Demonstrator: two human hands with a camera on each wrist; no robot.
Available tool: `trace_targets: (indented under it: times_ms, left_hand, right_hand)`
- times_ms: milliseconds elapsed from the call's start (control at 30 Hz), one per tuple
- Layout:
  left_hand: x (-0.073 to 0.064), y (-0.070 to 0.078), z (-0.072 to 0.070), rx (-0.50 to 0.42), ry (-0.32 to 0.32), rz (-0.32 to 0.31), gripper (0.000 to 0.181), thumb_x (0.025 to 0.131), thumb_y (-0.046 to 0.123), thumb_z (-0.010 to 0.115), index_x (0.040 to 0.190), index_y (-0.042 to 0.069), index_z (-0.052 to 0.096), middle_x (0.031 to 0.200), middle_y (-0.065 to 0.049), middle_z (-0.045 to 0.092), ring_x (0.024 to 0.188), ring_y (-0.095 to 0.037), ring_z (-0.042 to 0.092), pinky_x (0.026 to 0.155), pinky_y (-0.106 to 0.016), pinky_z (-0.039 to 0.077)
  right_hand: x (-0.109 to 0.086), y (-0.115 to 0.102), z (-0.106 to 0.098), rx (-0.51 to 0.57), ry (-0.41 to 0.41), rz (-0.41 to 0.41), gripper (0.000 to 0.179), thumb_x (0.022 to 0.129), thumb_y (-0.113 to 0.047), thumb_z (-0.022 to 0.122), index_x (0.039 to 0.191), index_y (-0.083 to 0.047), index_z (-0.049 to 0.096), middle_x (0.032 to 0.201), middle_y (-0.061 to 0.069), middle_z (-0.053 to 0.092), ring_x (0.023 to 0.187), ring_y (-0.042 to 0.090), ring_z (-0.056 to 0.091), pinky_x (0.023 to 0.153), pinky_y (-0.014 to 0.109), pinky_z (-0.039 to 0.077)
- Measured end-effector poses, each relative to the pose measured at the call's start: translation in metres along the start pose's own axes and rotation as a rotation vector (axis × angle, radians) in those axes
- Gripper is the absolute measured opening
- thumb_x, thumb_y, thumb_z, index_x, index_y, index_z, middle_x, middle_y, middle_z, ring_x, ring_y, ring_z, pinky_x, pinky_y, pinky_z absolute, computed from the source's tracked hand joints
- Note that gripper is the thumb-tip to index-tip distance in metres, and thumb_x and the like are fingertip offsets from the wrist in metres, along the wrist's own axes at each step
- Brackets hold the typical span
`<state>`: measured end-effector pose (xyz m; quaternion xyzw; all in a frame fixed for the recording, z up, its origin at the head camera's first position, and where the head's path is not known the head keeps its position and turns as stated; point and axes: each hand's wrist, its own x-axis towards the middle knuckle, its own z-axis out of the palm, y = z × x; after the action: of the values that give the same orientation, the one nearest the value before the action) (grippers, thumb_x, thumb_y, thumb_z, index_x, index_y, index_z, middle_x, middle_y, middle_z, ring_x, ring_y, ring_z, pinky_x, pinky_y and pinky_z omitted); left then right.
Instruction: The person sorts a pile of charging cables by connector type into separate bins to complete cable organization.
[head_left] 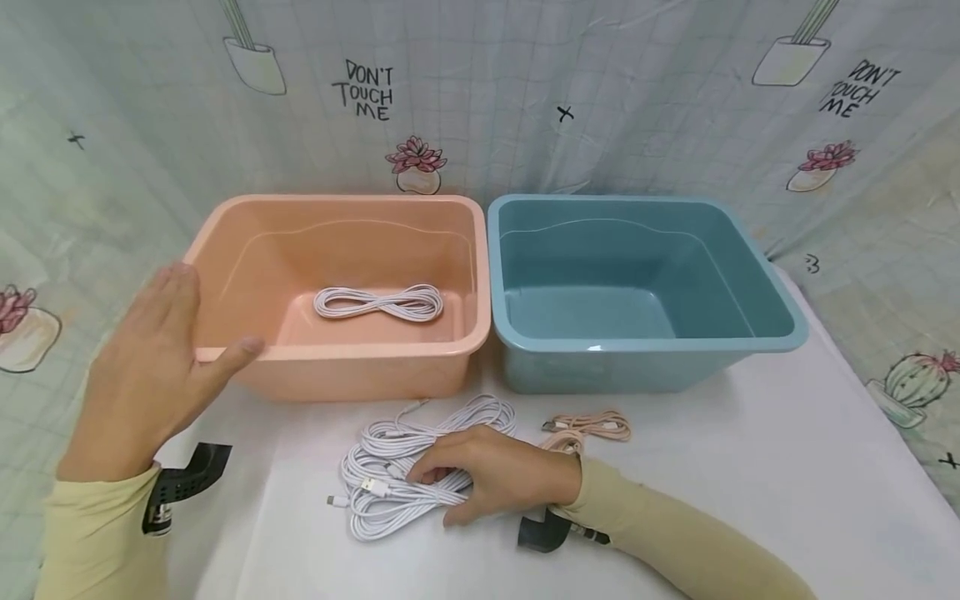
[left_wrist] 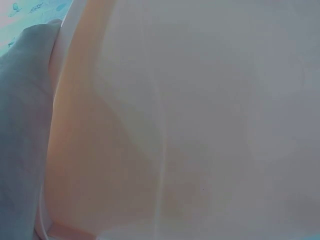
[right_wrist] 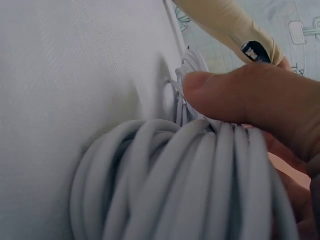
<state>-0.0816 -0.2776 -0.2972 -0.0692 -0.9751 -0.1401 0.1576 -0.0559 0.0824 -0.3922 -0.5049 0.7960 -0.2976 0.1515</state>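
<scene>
My right hand [head_left: 498,475] grips a coiled white USB cable [right_wrist: 200,175] in a pile of white cable coils [head_left: 390,508] on the table. In the right wrist view the thumb [right_wrist: 225,95] lies over the loops, with the fingers partly hidden behind them. At the left end of the peach bin [head_left: 375,354], my left hand [head_left: 153,358] rests against the rim with straight fingers, its thumb over the front corner. Inside that bin lies one white coil [head_left: 378,302] bundled in a figure eight.
A blue-green bin [head_left: 652,344] stands right beside the peach one. Beige cables [head_left: 592,426] lie in front of it, partly behind my right wrist. A patterned curtain [head_left: 480,92] hangs behind the bins, and white cloth [head_left: 750,467] covers the table.
</scene>
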Motion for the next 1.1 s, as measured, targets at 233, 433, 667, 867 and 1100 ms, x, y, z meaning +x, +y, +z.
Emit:
trace_targets:
  times_ms: [233, 433, 667, 867, 1100]
  left_hand:
    - [-0.0030, 0.0014, 0.0011, 0.002, 0.016, 0.023, 0.097, 0.089, 0.055, 0.058, 0.156, 0.004, 0.010, 0.164, -0.018, 0.014, 0.153, -0.038, 0.015, 0.123, -0.058, 0.015]
    - [-0.0011, 0.0032, 0.0025, -0.010, 0.028, 0.021, 0.096, 0.089, 0.055, 0.059, 0.156, 0.005, 0.012, 0.164, -0.017, 0.016, 0.153, -0.037, 0.016, 0.123, -0.058, 0.016]
    - [-0.0006, 0.0032, 0.0045, -0.010, 0.006, 0.020, 0.095, 0.090, 0.055, 0.056, 0.156, 0.004, 0.010, 0.164, -0.018, 0.014, 0.153, -0.038, 0.015, 0.124, -0.056, 0.014]
    - [0.0029, 0.0033, 0.0041, 0.002, 0.019, 0.042, 0.095, 0.090, 0.055, 0.057, 0.156, 0.004, 0.013, 0.163, -0.020, 0.017, 0.152, -0.038, 0.017, 0.125, -0.053, 0.015]
    - [0.0011, 0.0002, 0.0014, 0.006, 0.013, 0.015, 0.095, 0.090, 0.058, 0.055, 0.156, 0.003, 0.012, 0.162, -0.021, 0.017, 0.152, -0.038, 0.017, 0.125, -0.054, 0.015]
  right_hand:
    - [-0.0028, -0.0013, 0.0016, 0.047, 0.019, 0.017, 0.043, 0.078, -0.024, 0.081, 0.119, -0.022, 0.066, 0.107, -0.012, 0.068, 0.099, -0.006, 0.059, 0.090, 0.007, 0.047]
    - [-0.0039, 0.0002, 0.0012, 0.019, 0.033, 0.001, 0.042, 0.078, -0.022, 0.079, 0.119, -0.023, 0.067, 0.106, -0.012, 0.067, 0.099, -0.006, 0.059, 0.090, 0.006, 0.046]
    - [-0.0056, 0.0008, 0.0005, 0.031, 0.020, 0.013, 0.042, 0.079, -0.021, 0.079, 0.120, -0.024, 0.066, 0.107, -0.013, 0.067, 0.099, -0.006, 0.059, 0.091, 0.007, 0.046]
    - [-0.0057, -0.0006, -0.0016, 0.053, 0.037, 0.021, 0.041, 0.078, -0.019, 0.079, 0.118, -0.024, 0.067, 0.105, -0.013, 0.067, 0.097, -0.005, 0.059, 0.089, 0.008, 0.047]
    - [-0.0016, -0.0002, -0.0045, 0.053, 0.060, -0.004, 0.041, 0.077, -0.016, 0.078, 0.116, -0.024, 0.068, 0.103, -0.013, 0.067, 0.096, -0.006, 0.059, 0.088, 0.009, 0.048]
